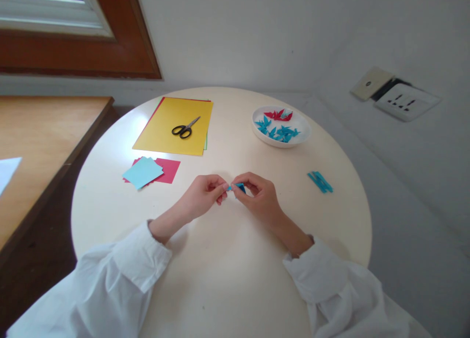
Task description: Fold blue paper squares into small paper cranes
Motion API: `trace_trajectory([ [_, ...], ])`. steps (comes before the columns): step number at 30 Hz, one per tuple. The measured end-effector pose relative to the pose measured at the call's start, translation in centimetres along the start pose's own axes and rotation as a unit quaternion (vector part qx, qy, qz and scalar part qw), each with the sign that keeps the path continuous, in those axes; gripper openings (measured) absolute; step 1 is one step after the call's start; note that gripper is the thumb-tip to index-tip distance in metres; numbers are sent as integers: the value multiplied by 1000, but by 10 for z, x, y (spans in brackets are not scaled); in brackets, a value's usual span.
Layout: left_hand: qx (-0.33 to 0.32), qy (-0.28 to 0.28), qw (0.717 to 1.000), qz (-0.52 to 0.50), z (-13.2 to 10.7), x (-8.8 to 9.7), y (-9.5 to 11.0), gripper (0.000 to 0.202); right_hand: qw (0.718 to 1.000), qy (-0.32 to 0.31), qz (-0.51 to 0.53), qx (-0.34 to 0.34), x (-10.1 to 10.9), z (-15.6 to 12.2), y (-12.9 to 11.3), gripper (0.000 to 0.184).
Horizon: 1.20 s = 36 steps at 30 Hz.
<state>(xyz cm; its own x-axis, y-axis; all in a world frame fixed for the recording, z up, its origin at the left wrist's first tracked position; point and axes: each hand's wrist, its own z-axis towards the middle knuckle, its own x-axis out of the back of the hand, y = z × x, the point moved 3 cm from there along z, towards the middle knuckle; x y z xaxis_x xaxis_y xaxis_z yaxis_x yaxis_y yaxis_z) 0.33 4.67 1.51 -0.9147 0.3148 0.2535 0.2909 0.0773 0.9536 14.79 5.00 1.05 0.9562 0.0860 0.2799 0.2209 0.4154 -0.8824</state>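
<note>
A small folded blue paper piece (238, 186) is pinched between both hands over the middle of the round cream table (220, 259). My left hand (205, 193) has its fingertips closed on the piece's left end. My right hand (257, 193) curls round its right end and hides most of it. Both arms wear white sleeves. A white bowl (303, 136) at the back right holds several folded blue and red paper shapes. Two folded blue strips (320, 181) lie on the table to the right of my right hand.
Black scissors (185, 128) lie on a stack of yellow paper sheets (172, 132) at the back left. A light blue square (142, 172) rests on a red sheet (169, 170) nearer me. A wooden desk (40, 142) stands left of the table; wall sockets (406, 101) are at the right.
</note>
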Motion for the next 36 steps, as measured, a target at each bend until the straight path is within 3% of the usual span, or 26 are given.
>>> trace_trajectory([
  [7,26,-44,998,-46,-2,-3,2,28,1000,4,3,13,1,0,1,4],
  [16,-10,-5,1000,0,2,-1,-4,22,1000,-5,8,30,0,-1,5,2],
  [23,-16,20,999,21,3,2,-7,26,997,25,-37,64,2,1,2,2],
  [36,8,6,999,-36,2,-1,-6,25,985,4,-114,129,-1,0,-4,8],
])
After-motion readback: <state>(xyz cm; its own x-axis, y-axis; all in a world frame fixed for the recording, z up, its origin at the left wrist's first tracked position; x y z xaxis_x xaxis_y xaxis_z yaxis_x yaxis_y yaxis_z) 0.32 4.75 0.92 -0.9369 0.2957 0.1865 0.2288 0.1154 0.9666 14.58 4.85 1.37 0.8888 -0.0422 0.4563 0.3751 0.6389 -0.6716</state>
